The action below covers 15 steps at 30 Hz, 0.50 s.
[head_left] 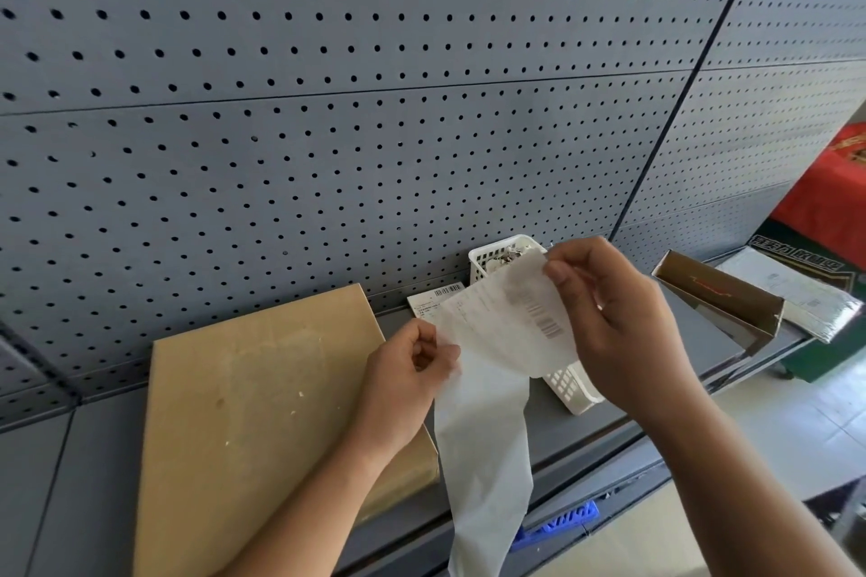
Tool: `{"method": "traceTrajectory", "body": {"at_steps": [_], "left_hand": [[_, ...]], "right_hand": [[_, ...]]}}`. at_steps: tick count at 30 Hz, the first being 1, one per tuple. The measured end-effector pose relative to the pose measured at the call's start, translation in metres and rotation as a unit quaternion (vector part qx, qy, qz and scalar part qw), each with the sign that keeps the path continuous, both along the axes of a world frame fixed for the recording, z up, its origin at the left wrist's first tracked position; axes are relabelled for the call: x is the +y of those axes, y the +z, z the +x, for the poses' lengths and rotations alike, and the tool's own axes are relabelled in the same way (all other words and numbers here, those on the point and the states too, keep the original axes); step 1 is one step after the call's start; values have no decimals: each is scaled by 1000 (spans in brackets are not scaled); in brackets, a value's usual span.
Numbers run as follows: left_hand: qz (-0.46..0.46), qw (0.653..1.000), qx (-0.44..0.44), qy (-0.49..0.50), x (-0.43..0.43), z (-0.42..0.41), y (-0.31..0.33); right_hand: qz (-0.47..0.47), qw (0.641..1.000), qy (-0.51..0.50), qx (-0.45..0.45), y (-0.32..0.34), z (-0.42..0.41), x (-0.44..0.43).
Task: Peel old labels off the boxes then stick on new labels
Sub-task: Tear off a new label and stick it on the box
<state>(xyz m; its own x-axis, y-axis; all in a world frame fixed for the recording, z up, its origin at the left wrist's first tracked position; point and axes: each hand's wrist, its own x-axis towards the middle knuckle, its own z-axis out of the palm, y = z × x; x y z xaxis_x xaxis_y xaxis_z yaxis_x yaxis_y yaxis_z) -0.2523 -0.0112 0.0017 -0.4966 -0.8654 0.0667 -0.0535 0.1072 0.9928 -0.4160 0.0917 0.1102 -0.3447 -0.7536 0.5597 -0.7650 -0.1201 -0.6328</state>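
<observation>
A flat brown cardboard box [253,394] lies on the grey shelf [553,417], its top showing a pale patch with bits of paper residue. Above the shelf I hold a white label [511,319] with a barcode, partly separated from its long translucent backing strip [482,459], which hangs down. My left hand [412,370] pinches the backing at the label's lower left edge. My right hand [614,319] pinches the label's upper right corner. Another label sheet [433,298] with a barcode lies on the shelf behind.
A white plastic basket [499,255] with paper scraps stands against the grey pegboard wall [328,108], mostly hidden by the label. An open brown box [721,295] and a silver flat package [806,295] lie at the right. A blue crate [557,525] sits below the shelf.
</observation>
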Motion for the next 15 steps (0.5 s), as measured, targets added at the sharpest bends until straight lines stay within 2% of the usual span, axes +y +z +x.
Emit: {"method": "traceTrajectory", "body": {"at_steps": [8,11,15], "left_hand": [[-62,993,-97,28,-2,-2,-1],[-92,989,-113,31,-2,-2,-2],[-79,991,-108,21,-2,-2,-1]], "right_hand": [[-64,997,-32,-8,20,-8,4],[-96,995,-38,-9,27,-7,4],[-123,991,-41,-17,31,-5,5]]}}
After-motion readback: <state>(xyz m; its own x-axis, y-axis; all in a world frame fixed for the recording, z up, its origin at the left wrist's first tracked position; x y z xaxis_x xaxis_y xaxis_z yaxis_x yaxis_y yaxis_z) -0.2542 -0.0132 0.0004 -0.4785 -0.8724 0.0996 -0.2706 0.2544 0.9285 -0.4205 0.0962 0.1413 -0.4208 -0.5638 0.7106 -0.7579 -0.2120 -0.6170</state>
